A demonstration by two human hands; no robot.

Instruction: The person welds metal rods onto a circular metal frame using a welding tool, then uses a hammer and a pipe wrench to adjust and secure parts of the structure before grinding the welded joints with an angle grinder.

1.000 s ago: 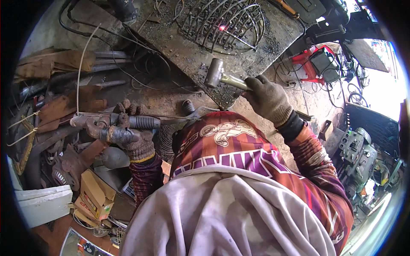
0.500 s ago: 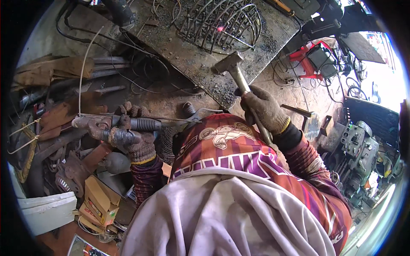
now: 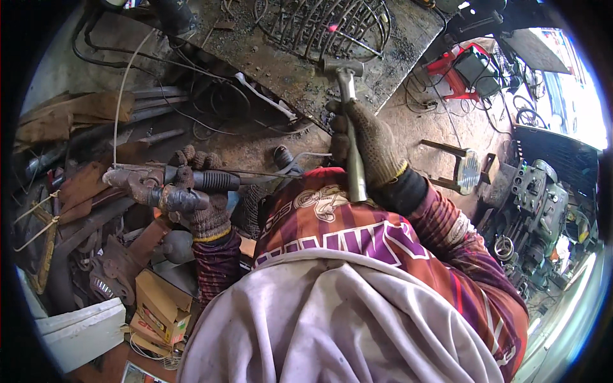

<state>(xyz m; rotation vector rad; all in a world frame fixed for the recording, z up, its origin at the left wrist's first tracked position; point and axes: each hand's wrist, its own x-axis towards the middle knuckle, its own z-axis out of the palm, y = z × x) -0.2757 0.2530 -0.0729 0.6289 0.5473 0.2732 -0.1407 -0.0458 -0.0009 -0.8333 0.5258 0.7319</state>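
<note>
My left hand [image 3: 211, 214], in a knit work glove, is closed around a welding electrode holder [image 3: 217, 181] with a black ribbed grip. A thin electrode [image 3: 121, 102] sticks up from the holder's rusty far end. My right hand [image 3: 370, 137], gloved too, grips a hammer [image 3: 356, 175] by its metal handle. The hammer's head [image 3: 343, 66] is just over the near part of the metal worktable [image 3: 287, 80], and the handle's butt reaches back to my shirt. Beyond the head lies a cage of curved metal bars [image 3: 313, 32], with a red glowing spot on it.
Dark grit covers the tabletop. Scrap metal and a cardboard box [image 3: 159, 306] are piled at left. Cables [image 3: 428, 96] trail over the floor near a red plastic stool [image 3: 450, 70]. A small metal stool [image 3: 466, 171] and machinery [image 3: 543, 198] stand at right.
My right hand has moved left and turned the hammer more upright, its head shifting slightly away from me. My left hand still holds the electrode holder. A pale bar-like streak now shows by the table's left edge.
</note>
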